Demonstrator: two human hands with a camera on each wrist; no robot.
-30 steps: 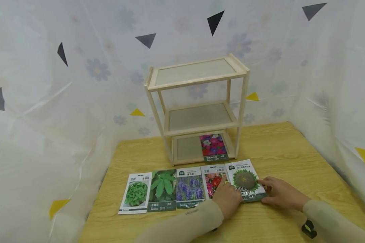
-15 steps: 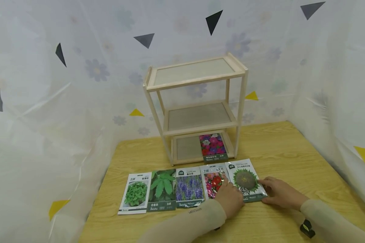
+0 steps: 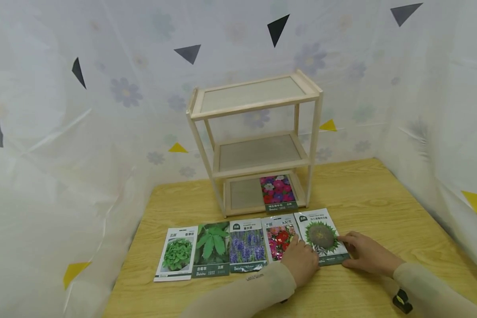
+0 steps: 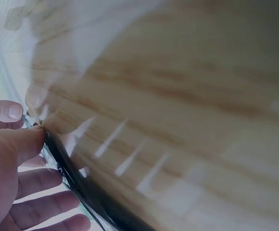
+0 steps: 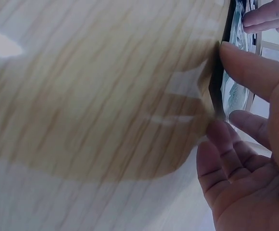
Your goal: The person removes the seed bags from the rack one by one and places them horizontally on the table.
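In the head view several seed packets lie side by side on the wooden table. My left hand (image 3: 300, 263) rests at the lower right of the packet with red and pink flowers (image 3: 278, 240), index finger stretched onto its front. My right hand (image 3: 367, 254) touches the right edge of the sunflower packet (image 3: 321, 236), thumb near its lower corner. In the left wrist view, the left thumb (image 4: 31, 139) is at a packet's dark lower edge, other fingers loosely extended. The right wrist view has the right thumb (image 5: 243, 62) against a dark packet edge, fingers relaxed.
To the left lie a purple-flower packet (image 3: 247, 245), a green-leaf packet (image 3: 213, 245) and a white herb packet (image 3: 177, 254). Behind them stands a three-tier wooden rack (image 3: 196, 150); a petunia packet (image 3: 278, 190) lies on its bottom shelf. Patterned sheeting (image 3: 143, 110) encloses the table.
The left hand has shifted slightly right and down on the red-flower packet, uncovering more of its picture. The right hand stays at the sunflower packet's edge.
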